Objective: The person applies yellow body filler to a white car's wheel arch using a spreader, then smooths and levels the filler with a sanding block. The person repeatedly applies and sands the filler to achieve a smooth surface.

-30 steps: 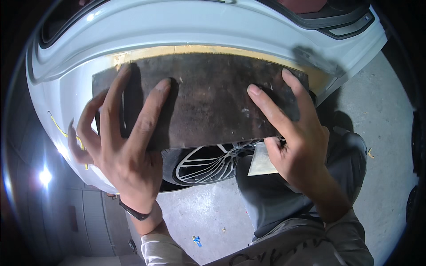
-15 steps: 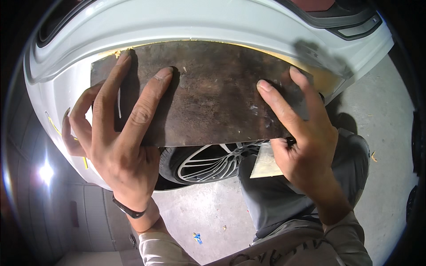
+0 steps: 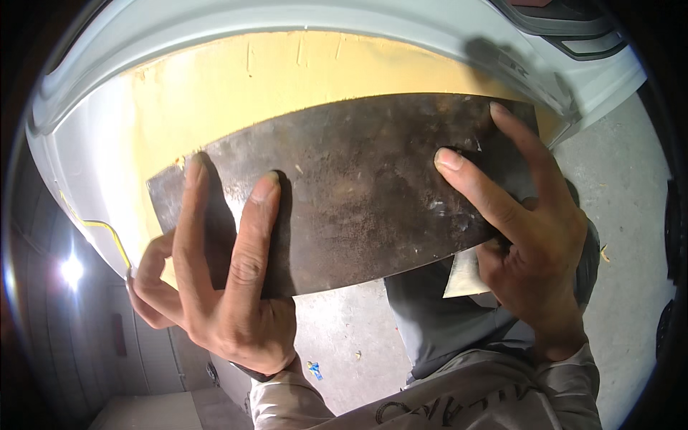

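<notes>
My left hand [image 3: 222, 287] grips the left end of a wide, dark, stained metal sheet [image 3: 358, 186], fingers splayed over its face and thumb out of sight behind it. My right hand [image 3: 530, 236] holds the other end, index fingertip pressing on the face and thumb at the lower edge. The sheet lies at a slight tilt across a broad yellowish filler patch [image 3: 279, 75] on a white car panel [image 3: 86, 154]. A small pale plate [image 3: 462, 276] shows below the sheet beside my right thumb, partly hidden.
Concrete floor [image 3: 613, 186] shows at right and below, with a blue scrap [image 3: 314, 370] on it. My grey-trousered leg [image 3: 423, 337] is under the sheet. A dark window frame [image 3: 562, 29] is at top right, a bright lamp [image 3: 72, 271] at far left.
Both hands and the sheet have moved down and rightward, with the sheet's left end now lower. Much more yellowish filler shows above it, and the wheel is now hidden.
</notes>
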`<act>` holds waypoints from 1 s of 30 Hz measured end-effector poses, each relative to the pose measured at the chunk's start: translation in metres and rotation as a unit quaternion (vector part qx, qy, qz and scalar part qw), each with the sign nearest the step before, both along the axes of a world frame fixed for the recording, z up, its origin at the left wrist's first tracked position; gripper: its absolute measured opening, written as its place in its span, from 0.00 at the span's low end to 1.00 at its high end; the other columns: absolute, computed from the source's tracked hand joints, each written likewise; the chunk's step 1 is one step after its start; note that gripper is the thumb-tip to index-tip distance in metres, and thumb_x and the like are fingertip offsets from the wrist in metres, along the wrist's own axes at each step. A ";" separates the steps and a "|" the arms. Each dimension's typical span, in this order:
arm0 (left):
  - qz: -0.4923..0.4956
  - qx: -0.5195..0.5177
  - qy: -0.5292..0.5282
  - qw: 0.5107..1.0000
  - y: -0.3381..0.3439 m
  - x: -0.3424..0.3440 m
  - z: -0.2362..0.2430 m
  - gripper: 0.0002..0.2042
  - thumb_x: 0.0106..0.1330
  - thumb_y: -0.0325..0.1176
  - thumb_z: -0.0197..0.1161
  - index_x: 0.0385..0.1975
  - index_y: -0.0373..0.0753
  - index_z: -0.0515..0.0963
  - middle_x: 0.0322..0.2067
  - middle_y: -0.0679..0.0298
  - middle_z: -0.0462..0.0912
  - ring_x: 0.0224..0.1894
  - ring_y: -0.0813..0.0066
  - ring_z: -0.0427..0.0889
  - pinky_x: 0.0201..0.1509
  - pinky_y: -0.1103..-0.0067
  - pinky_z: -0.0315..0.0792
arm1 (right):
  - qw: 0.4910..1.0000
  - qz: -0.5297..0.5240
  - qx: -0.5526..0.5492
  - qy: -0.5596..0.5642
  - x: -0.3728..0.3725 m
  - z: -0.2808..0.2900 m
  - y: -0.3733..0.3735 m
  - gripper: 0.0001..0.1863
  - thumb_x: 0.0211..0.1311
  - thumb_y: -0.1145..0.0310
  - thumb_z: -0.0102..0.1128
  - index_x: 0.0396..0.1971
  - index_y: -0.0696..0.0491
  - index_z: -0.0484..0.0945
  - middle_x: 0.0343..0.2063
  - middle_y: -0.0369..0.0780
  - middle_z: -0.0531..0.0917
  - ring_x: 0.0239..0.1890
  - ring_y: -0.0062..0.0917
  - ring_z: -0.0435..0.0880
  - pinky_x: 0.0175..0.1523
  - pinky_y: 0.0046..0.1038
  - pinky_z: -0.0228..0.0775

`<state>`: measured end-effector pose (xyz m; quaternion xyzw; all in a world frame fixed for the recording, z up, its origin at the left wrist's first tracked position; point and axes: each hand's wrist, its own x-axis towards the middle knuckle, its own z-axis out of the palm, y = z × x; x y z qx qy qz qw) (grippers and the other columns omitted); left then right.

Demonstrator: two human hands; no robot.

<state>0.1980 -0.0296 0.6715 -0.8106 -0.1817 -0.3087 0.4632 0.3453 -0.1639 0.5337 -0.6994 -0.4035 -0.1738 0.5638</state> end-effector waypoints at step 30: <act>-0.092 0.072 0.117 0.986 0.026 0.017 0.063 0.19 0.67 0.38 0.70 0.57 0.71 0.87 0.62 0.80 0.86 0.65 0.68 0.78 0.73 0.67 0.64 | 0.997 -0.033 0.027 0.064 -0.021 0.019 0.006 0.41 0.42 0.87 0.69 0.63 0.45 0.84 0.64 0.54 0.77 0.48 0.44 0.90 0.43 0.32 0.86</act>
